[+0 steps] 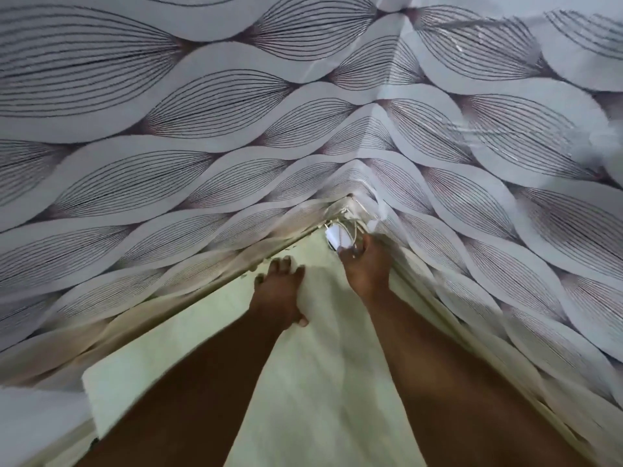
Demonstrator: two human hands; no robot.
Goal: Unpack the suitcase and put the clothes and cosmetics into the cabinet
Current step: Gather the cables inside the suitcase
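Leaf-patterned wallpaper point(209, 96) meets at the corner; right hand point(365, 267) pinches a white hanger point(338, 238) there, left hand point(279, 291) grips the pale garment's point(323, 365) edge. Soft, light cloth; best carried by the hanger.

Both forearms run off the near edge, so nothing past them shows. The right hand point(365, 264) covers part of a small white thing point(337, 237) in the far corner, too blurry to say what it is. The left hand point(279, 291) grips a pale cloth point(323, 382) cut off at the near edge. Far right wallpaper point(573, 129) is smeared.
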